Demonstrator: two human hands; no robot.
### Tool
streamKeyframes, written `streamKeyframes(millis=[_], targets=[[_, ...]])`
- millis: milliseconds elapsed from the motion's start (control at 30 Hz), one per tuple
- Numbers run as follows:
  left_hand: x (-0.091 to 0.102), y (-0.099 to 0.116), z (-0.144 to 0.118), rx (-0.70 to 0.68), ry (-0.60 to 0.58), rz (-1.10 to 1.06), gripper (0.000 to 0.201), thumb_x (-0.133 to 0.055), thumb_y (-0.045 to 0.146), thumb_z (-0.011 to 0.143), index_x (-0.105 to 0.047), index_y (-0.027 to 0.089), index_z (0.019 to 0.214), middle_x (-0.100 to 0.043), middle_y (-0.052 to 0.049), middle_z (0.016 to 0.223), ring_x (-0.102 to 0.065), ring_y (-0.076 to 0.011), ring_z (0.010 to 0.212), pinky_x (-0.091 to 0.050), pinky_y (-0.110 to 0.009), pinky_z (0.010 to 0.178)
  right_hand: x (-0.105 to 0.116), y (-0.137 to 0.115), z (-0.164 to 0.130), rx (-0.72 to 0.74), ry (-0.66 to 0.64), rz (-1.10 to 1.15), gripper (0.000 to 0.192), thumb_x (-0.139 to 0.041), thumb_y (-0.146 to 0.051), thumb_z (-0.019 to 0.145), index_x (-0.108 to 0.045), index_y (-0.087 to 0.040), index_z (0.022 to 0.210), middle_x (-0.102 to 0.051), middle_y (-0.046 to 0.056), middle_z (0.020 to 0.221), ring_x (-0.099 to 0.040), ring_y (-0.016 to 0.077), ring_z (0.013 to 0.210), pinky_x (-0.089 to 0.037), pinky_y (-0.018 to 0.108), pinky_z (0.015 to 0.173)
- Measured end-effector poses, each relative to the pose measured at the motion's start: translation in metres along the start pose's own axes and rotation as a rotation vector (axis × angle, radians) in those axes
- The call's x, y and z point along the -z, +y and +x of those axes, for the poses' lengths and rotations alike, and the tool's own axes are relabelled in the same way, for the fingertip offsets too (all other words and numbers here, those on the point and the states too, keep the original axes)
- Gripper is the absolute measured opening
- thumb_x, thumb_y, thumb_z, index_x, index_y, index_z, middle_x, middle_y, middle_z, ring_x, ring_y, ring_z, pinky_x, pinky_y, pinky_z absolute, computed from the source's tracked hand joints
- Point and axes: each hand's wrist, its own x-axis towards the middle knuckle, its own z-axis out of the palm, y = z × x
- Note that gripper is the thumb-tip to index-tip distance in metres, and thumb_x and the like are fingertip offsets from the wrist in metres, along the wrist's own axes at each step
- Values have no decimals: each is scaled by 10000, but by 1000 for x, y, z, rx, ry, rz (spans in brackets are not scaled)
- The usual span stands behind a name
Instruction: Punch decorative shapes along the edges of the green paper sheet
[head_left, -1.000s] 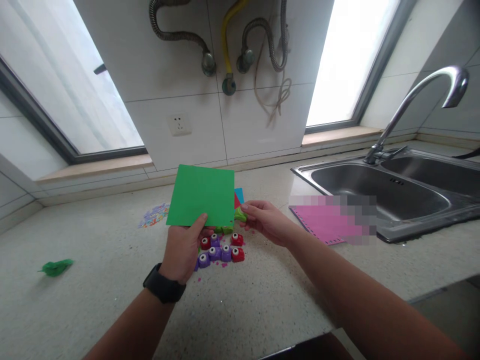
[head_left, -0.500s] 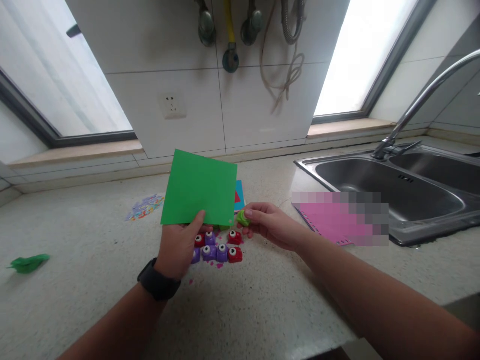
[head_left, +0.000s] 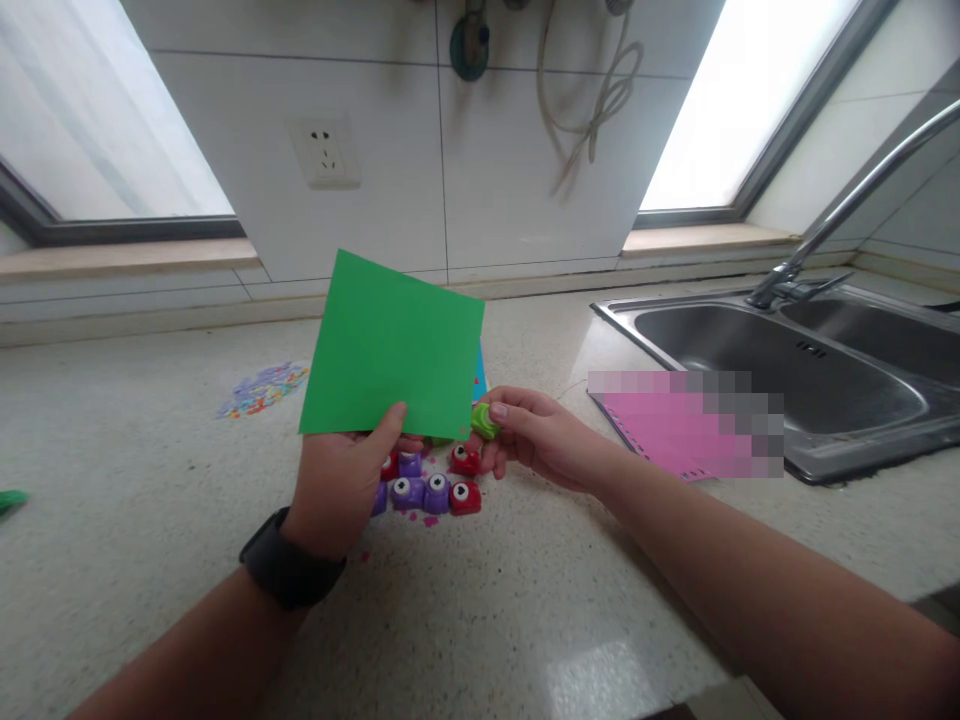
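Observation:
My left hand (head_left: 352,475) grips the lower edge of a green sheet of paper (head_left: 397,350), thumb on its face and fingers behind. A small punched hole shows near the sheet's lower right corner. Between thumb and fingers my right hand (head_left: 536,435) holds a lime-green craft punch (head_left: 484,421), right at that corner; whether the paper sits in its slot I cannot tell. Below the sheet, on the counter, stand several purple craft punches (head_left: 407,492) and red craft punches (head_left: 465,497), partly covered by my left hand. Pink paper bits (head_left: 430,521) lie around them.
A pink sheet (head_left: 645,430) with punched edges, partly blurred, lies beside the steel sink (head_left: 750,350) on the right. Colourful small pieces (head_left: 266,388) are spread at the left. Behind the green sheet peeks a blue card (head_left: 481,372). A green item (head_left: 11,500) is at the left edge.
The view has tilted down and shifted slightly right. The green sheet is turned a little, and the lime-green punch stays at its lower right corner. Both hands keep their hold.

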Motion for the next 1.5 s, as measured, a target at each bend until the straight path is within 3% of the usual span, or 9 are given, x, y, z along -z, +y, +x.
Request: streamKeyframes(millis=[367,600,1133,1500], targets=[[1,-1,-1,-40,4,65,268,-728,428,783,-680,176,705,-735,-61,616,-720,-210,569,-575,-278,571,2,0,-1,33,-13,-52,347,-728,-457,909,-650,-124,962,-739,80,849,-710,132,692,-572,233,628],[-2,3,-3,-16,10,25,211,-735,370,763,-686,193,659,-711,-47,565,-706,-224,538,-581,-290,528,0,0,0,15,-3,-71,372,-722,-487,904,-667,-119,888,-697,57,798,-639,99,619,-518,212,572],[-2,-3,-1,-25,6,-38,225,-769,350,775,-703,167,890,-744,-58,656,-722,-225,552,-547,-263,463,-4,2,2,24,44,-58,380,-735,-492,885,-641,-126,851,-663,39,758,-590,87,589,-466,218,552],[-4,-11,4,26,-65,-219,335,-789,343,808,-665,155,1055,-781,-96,865,-745,-211,603,-533,-216,419,-7,-1,3,54,108,-79,399,-735,-520,868,-598,-157,777,-601,1,662,-528,84,542,-388,225,509]])
